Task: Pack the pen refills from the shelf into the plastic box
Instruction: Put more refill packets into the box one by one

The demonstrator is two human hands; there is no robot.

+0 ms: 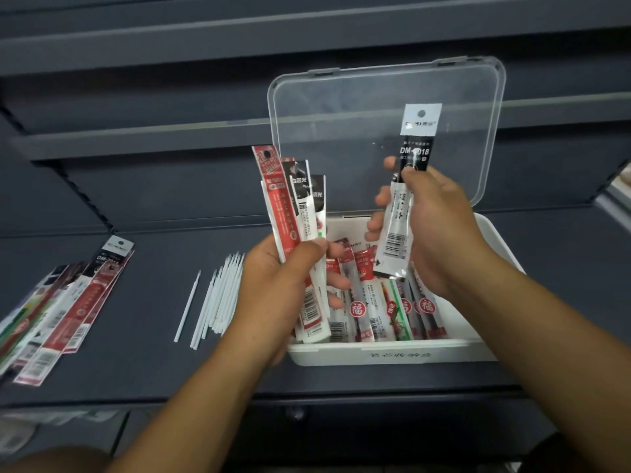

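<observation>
The left grip (pixel 280 281) is closed round a fanned bundle of refill packets (pixel 273 206), thumb pressed across their front. The bundle stands upright over the left edge of the plastic box (pixel 341 349). The right grip (pixel 437 233) pinches a single black-and-white packet (pixel 415 148) marked DM and 018, thumb on the front and fingers curled behind. This packet is held upright above the inside of the box, in front of the clear lid (pixel 341 131).

The lid stands open at the back of the box. Inside the box, more packed refills (pixel 379 312) lie side by side, mostly red and white, their ends toward the front wall.

The box sits on a dark shelf (pixel 143 363). Left of the box, just beside the left forearm, lies a row of loose white refills (pixel 222 295), with one lone refill (pixel 187 307) a little further left. Well to the left of the box, near the shelf's edge, an overlapping pile of packets (pixel 68 312) lies flat.
</observation>
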